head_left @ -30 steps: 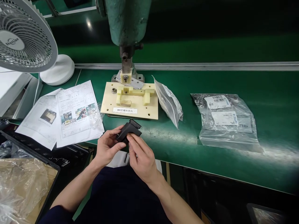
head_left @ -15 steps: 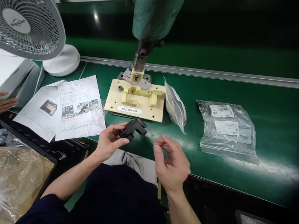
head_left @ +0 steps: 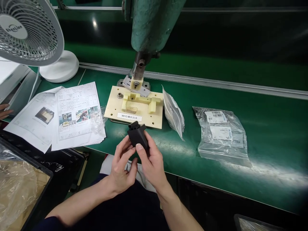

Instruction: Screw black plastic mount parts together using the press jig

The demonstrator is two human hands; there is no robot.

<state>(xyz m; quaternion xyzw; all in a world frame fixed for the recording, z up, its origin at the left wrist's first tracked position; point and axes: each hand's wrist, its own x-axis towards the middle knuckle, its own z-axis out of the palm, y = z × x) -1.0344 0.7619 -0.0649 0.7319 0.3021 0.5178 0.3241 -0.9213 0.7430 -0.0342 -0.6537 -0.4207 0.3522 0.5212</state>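
A black plastic part [head_left: 138, 137] is held up at the bench's front edge, in front of the press. My right hand [head_left: 152, 160] grips its right side, with the thumb across its near face. My left hand [head_left: 124, 163] is closed at its left side, the fingertips against it and partly hidden behind it. Beyond my hands lies a cream fixture plate [head_left: 109, 110] with raised yellowish blocks [head_left: 152, 105] and a white label. The green press head [head_left: 154, 29] stands over the back of that plate, its tip above a slotted metal strip [head_left: 145, 92].
Printed sheets [head_left: 77, 134] lie to the left, below a white fan [head_left: 59, 67]. Right of the plate are a standing plastic bag [head_left: 173, 112] and a flat labelled bag [head_left: 222, 138]. A black crate [head_left: 45, 166] sits lower left. Another person's hand [head_left: 4, 112] shows at far left.
My right hand has moved left and taken hold of the black part, which has been turned so a broad flat face shows. My left hand has shifted its hold lower. The view has shifted slightly.
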